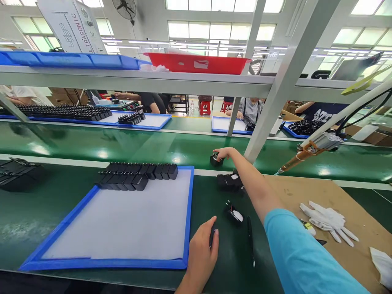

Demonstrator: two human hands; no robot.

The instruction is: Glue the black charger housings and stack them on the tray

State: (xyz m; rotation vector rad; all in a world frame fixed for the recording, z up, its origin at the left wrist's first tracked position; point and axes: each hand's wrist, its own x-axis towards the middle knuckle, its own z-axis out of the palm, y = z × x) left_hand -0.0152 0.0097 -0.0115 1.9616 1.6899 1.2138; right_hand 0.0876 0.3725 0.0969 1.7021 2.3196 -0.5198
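Observation:
My right hand (224, 152) reaches far out over the green belt, its fingers closed on a black plug adapter (217, 160). Low in the middle, my left hand (202, 250) curls around a small dark plastic piece (212, 236), mostly hidden by the fingers. Just right of that hand lie an opened adapter (234, 214) with prongs, a red wire and a white part, and a black pen-like tool (251, 241). A cluster of black adapters (229, 181) sits below my right forearm. To the left, a blue-rimmed tray (190, 212) carries rows of black adapters (131, 176) along its far side.
More black parts (18, 173) lie at the far left. On the brown board (294, 196) rest white gloves (330, 220); an orange-brown tool (301, 158) hangs above it. A slanted white post (288, 81) and shelf stand ahead. Several people work across the belt (147, 145).

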